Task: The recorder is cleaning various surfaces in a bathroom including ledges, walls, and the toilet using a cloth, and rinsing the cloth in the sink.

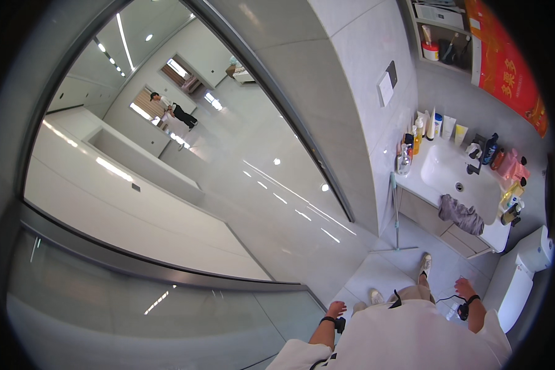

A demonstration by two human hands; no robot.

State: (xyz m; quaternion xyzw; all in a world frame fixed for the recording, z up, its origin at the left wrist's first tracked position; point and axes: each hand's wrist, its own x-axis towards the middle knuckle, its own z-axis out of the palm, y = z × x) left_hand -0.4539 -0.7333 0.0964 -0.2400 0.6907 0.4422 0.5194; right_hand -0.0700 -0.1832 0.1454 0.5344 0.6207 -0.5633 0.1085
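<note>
My left hand [337, 309] hangs beside my body near the glass partition [166, 319], its fingers a little apart and nothing visible in it. On the other side, my right hand [465, 287] is held out above the tiled floor, fingers loosely bent, with no object seen in it. Both wrists carry a black strap with a small device. A dark cable [448, 298] runs beside the right wrist. The toilet [513, 296], lid down, is nearest to that hand. Ahead of me stands a white washbasin [437, 162] with a crumpled grey-purple cloth [460, 215] over its front edge.
A floor squeegee [395, 208] leans at the wall beside the vanity cabinet [425, 210]. Bottles and tubes [448, 127] line the basin's rim around a black faucet [476, 162]. Through the dark-framed doorway [277, 92], another person [178, 111] stands far off in a large room.
</note>
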